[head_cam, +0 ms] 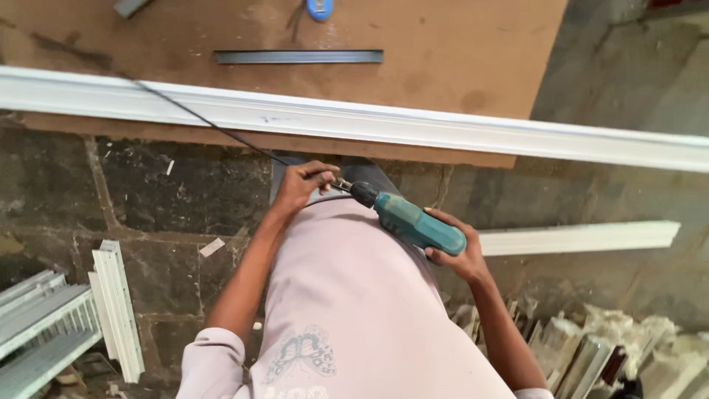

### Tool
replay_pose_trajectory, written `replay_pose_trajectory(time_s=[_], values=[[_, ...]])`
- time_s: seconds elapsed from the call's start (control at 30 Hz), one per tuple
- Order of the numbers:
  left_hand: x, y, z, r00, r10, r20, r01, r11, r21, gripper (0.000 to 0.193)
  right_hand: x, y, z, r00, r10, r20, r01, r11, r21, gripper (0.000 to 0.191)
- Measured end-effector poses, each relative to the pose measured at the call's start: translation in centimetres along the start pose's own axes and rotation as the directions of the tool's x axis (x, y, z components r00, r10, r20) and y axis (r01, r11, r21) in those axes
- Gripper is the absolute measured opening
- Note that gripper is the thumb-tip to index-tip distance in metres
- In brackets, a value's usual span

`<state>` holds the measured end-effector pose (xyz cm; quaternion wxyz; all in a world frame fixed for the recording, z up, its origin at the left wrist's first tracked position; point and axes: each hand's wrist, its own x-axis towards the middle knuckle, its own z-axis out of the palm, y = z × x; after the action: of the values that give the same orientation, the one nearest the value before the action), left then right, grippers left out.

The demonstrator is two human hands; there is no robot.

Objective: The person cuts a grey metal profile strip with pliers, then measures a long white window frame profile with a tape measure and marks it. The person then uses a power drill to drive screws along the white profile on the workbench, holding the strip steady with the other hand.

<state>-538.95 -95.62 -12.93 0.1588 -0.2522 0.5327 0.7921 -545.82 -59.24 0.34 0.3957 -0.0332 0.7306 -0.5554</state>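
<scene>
Hands share a teal drill [413, 219]: right hand [459, 255] grips its body, left hand [303, 185] pinches the chuck end

I am wearing a pale pink shirt [347, 295] with short sleeves, their hems showing at my upper arms. A butterfly print [301, 353] in grey outline is sitting low on the front, with pale lettering just under it. My forearms and both hands are going bare, no gloves.
</scene>
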Motion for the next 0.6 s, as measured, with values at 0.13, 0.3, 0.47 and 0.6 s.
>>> replay_pose_trajectory(time_s=[0.13, 0.3, 0.47, 0.6], values=[[1.1, -1.0, 3.3, 0.984, -0.151, 0.098, 0.169, 0.964, -0.206, 0.020, -2.4, 1.4, -0.1, 0.987, 0.058, -0.150, -0.068, 0.996, -0.065, 0.077], [2.3, 0.3, 5.5, 0.968, -0.146, 0.205, 0.185, 0.965, -0.187, 0.020, -4.2, 2.1, -1.2, 0.979, 0.027, -0.202, -0.038, 0.998, -0.054, 0.078], [4.6, 2.7, 6.1, 0.867, -0.260, 0.424, 0.271, 0.962, 0.037, 0.020, -4.5, 1.4, -4.0, 0.994, -0.054, -0.099, 0.040, 0.990, -0.138, 0.075], [8.1, 2.9, 6.1, 0.731, -0.400, 0.552, 0.302, 0.916, 0.264, 0.019, -3.7, 0.4, -5.7, 0.998, -0.066, -0.009, 0.060, 0.948, -0.312, 0.073]])
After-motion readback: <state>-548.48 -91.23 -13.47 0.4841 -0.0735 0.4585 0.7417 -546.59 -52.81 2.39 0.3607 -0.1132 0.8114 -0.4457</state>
